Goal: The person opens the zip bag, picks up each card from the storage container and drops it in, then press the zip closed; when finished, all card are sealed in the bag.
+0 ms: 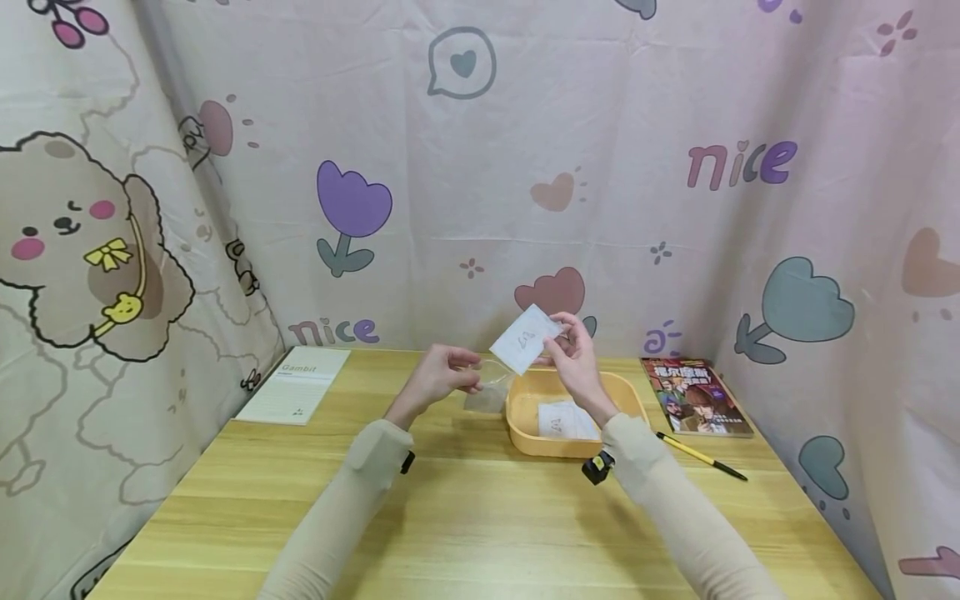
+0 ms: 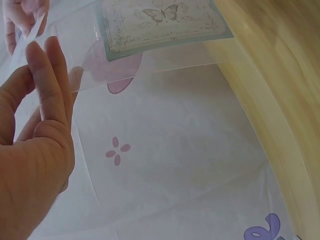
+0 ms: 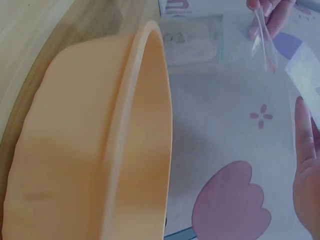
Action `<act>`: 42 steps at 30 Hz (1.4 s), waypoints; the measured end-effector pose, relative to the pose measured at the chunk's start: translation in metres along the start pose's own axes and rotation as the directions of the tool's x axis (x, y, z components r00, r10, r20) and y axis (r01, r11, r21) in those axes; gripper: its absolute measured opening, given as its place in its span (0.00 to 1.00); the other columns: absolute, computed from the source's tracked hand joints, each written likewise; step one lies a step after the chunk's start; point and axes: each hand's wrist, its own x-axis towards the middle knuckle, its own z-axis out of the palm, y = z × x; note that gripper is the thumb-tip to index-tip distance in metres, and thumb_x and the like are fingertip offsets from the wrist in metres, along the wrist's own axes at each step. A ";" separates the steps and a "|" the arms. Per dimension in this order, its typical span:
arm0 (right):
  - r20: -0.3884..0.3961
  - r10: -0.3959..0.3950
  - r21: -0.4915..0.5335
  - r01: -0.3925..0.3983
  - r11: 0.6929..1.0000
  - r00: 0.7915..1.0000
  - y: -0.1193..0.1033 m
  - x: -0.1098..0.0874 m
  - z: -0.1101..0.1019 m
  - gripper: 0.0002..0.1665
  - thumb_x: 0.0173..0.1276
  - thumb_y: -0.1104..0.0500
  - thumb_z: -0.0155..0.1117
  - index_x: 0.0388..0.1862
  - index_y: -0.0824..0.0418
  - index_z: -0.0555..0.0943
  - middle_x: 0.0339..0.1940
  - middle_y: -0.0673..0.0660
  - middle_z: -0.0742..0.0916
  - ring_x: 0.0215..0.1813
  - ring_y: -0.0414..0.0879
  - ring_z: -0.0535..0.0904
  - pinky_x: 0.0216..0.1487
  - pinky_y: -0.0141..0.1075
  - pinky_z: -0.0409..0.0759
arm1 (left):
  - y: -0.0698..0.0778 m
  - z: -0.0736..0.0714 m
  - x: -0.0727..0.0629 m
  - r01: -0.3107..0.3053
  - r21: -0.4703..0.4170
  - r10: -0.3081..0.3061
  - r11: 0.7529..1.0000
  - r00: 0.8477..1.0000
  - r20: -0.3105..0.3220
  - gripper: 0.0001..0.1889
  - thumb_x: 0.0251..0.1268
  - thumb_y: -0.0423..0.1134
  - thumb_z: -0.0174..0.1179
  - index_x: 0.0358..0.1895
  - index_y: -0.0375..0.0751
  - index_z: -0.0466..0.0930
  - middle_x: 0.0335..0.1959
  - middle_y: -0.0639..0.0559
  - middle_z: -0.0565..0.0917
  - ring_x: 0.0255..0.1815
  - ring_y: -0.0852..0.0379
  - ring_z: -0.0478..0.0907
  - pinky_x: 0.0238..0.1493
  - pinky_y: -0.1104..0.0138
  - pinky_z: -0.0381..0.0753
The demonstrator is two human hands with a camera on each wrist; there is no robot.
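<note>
At least three cards (image 1: pixel 519 340) and one bag (image 1: pixel 486 398) show, plus one tub (image 1: pixel 551 447), notepad (image 1: pixel 294 388), book (image 1: pixel 697 398) and pen (image 1: pixel 701 455).

Pale printed cloth (image 1: pixel 495 142) hangs ahead of me and along both sides of my desk (image 1: pixel 487 525). Straight ahead: purple tulip (image 1: pixel 354 200), peach heart (image 1: pixel 553 192), grey speech bubble (image 1: pixel 462 63), coloured lettering (image 1: pixel 742 164) reading "nice". To my left, a winking bear (image 1: pixel 67 242) among cloud outlines. Cloth lightly creased, folds darker near the corners. Desk top yellowish, wood-grained. Light soft, shadows blurred.
</note>
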 end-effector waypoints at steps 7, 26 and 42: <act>0.015 -0.013 -0.028 0.013 1.000 1.000 -0.001 0.001 0.018 0.22 0.72 0.76 0.48 0.63 0.70 0.58 0.46 0.56 0.71 0.43 0.44 0.82 0.44 0.49 0.89 | 0.001 0.000 0.000 0.011 -0.020 -0.011 1.000 1.000 0.002 0.17 0.61 0.25 0.64 0.54 0.26 0.80 0.49 0.33 0.84 0.31 0.54 0.87 0.41 0.56 0.90; 0.223 -0.227 -0.418 0.303 0.856 0.948 -0.026 -0.018 0.036 0.14 0.69 0.79 0.51 0.52 0.74 0.72 0.47 0.69 0.75 0.40 0.64 0.80 0.38 0.34 0.89 | -0.002 0.001 0.000 0.013 -0.048 -0.013 0.999 1.000 0.001 0.17 0.59 0.24 0.65 0.52 0.24 0.80 0.41 0.33 0.86 0.29 0.54 0.86 0.38 0.59 0.90; 0.298 -0.319 -0.505 0.432 0.747 0.900 0.016 -0.013 0.025 0.13 0.67 0.71 0.62 0.48 0.60 0.81 0.42 0.57 0.83 0.43 0.50 0.83 0.45 0.38 0.88 | -0.002 0.000 0.000 -0.007 -0.034 0.006 0.999 1.000 -0.020 0.16 0.60 0.25 0.65 0.52 0.27 0.81 0.43 0.35 0.86 0.30 0.52 0.87 0.37 0.60 0.90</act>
